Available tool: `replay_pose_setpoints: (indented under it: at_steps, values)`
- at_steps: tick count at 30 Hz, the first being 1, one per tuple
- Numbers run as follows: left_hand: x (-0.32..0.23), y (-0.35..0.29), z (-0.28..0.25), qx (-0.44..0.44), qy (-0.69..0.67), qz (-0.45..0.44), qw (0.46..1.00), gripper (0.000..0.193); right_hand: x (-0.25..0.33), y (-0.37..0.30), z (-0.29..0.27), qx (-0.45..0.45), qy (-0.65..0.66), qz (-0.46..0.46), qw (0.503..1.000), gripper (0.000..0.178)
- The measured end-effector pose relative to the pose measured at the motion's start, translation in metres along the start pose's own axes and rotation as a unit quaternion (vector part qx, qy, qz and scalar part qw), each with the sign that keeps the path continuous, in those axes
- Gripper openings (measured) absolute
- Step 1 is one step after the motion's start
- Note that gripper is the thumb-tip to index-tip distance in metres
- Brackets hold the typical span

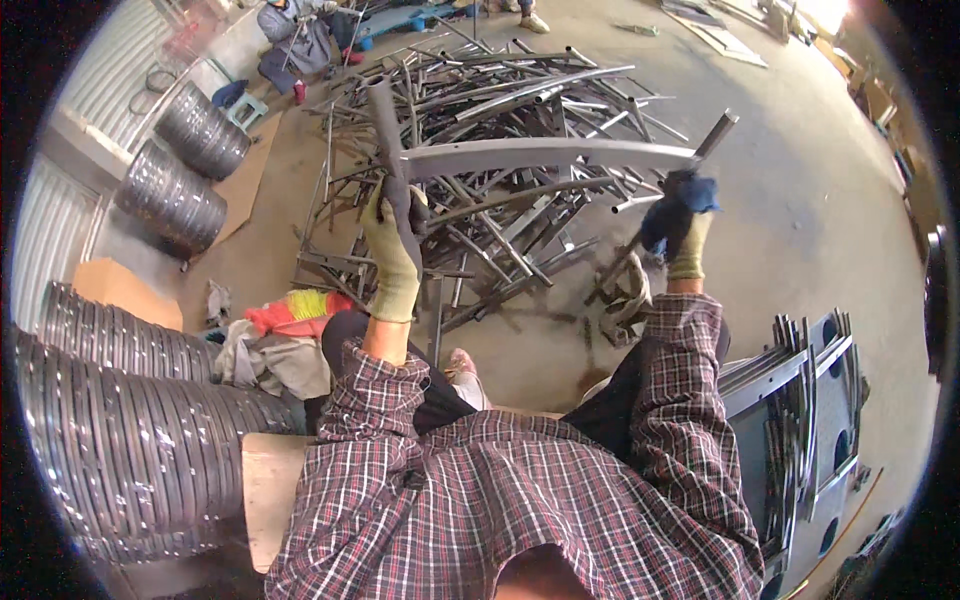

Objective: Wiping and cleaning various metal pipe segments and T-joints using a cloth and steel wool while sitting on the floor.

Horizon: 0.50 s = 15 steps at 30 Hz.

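Observation:
A grey metal frame piece (550, 153) is held up in front of me: a slightly curved flat bar joins a round tube at each end. My left hand (396, 235), in a yellowish glove with a dark palm, is closed round the lower part of the left tube. At the right end, my gloved right hand (686, 235) is closed on a bunched dark-blue rag (703, 193), which lies against the frame below the right tube. Its fingers are partly hidden by the cloth.
A tangled heap of metal tubes (500, 225) covers the floor ahead. Black coiled stacks (140, 430) stand at left, beside crumpled cloths (285, 350). Flat metal frames (800, 410) are stacked at right. Another person (295, 40) sits at the far left.

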<state>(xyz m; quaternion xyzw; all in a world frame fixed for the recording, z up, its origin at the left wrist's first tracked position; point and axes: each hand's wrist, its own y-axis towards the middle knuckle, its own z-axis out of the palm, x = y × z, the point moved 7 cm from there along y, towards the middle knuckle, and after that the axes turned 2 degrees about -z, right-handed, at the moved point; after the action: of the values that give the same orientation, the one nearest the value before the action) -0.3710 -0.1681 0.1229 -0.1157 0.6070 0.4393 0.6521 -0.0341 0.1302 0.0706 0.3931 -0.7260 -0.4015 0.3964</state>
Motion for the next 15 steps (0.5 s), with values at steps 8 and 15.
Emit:
replay_pose_setpoints:
  at_steps: [8,15]
  values:
    - [0.077,-0.028,-0.012,-0.095,-0.131,-0.138,0.977,0.049,0.114,0.162,-0.083,-0.069,0.317,0.199,0.925,0.008]
    - [0.155,-0.077,-0.011,-0.016,-0.269,-0.228,0.936,0.051,0.188,0.218,-0.09,-0.013,0.148,-0.025,0.989,0.013]
